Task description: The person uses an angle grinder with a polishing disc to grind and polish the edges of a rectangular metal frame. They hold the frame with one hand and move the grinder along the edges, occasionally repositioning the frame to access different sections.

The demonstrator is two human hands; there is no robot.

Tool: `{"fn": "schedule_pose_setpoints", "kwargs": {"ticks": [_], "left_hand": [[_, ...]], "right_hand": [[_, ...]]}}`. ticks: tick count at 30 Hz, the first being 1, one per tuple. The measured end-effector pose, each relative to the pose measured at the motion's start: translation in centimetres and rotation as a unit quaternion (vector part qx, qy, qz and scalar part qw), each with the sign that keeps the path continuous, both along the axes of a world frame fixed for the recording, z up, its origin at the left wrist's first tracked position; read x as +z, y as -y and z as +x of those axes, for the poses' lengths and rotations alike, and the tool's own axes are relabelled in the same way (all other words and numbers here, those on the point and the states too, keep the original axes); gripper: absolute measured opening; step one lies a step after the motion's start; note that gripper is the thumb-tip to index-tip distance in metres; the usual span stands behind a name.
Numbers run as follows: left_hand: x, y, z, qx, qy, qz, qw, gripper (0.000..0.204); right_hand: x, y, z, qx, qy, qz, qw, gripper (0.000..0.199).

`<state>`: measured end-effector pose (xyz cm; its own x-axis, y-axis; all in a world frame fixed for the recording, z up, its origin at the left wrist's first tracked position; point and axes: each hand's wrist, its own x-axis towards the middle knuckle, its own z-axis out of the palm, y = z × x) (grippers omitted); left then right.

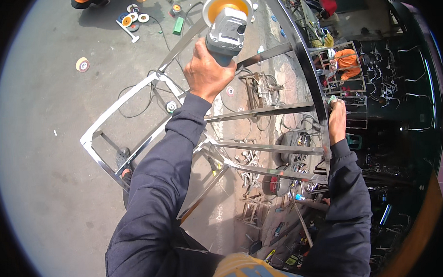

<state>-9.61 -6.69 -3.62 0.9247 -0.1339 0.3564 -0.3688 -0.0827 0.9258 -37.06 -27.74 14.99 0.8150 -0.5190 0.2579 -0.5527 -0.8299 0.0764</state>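
My left hand (207,73) is wrapped round the body of a grey angle grinder (226,35). The grinder has a round white-rimmed disc with a yellow-orange face (221,3), near the top of the view beside a curved bar. That bar belongs to a bare metal frame (304,57) of shiny tubes and cross slats, which stands between my arms and reaches to the left. At its right side, my right hand (337,120) is closed round the long curved bar. A small pale green bit shows by its fingertips; what it is I cannot tell.
Several grinding discs (127,21) and a T-shaped tool (128,32) lie on the ground at far left, near a green box (178,26). Cables (128,115) loop under the frame. A person in orange (346,64) works at right amid piled metal parts.
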Motion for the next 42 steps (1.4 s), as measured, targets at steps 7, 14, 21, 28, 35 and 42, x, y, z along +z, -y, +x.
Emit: {"fn": "schedule_pose_setpoints", "kwargs": {"ticks": [7,14,21,28,35,42], "left_hand": [[0.4,1.0,-0.5,0.077,0.133,0.058,0.986,0.076],[1.2,1.5,0.3,0.11,0.12,0.075,0.984,0.076],[1.4,1.1,0.4,0.118,0.121,0.09,0.982,0.077],[0.7,2.1,-0.8,0.085,0.128,0.133,0.979,0.079],[1.9,2.1,-0.6,0.115,0.127,0.141,0.975,0.071],[2.9,1.0,1.2,0.17,0.158,0.097,0.968,0.073]], "right_hand": [[0.3,-0.4,0.6,-0.02,0.002,0.019,1.0,0.023],[-0.1,0.1,0.3,0.04,0.006,-0.011,0.999,0.02],[-0.4,0.6,0.2,0.056,-0.018,-0.054,0.997,0.017],[-0.5,0.7,0.3,0.067,0.012,-0.062,0.996,0.018],[-0.5,0.5,0.7,0.123,-0.007,-0.115,0.986,0.016],[-0.4,0.7,0.6,0.089,-0.025,-0.089,0.992,0.014]]}}
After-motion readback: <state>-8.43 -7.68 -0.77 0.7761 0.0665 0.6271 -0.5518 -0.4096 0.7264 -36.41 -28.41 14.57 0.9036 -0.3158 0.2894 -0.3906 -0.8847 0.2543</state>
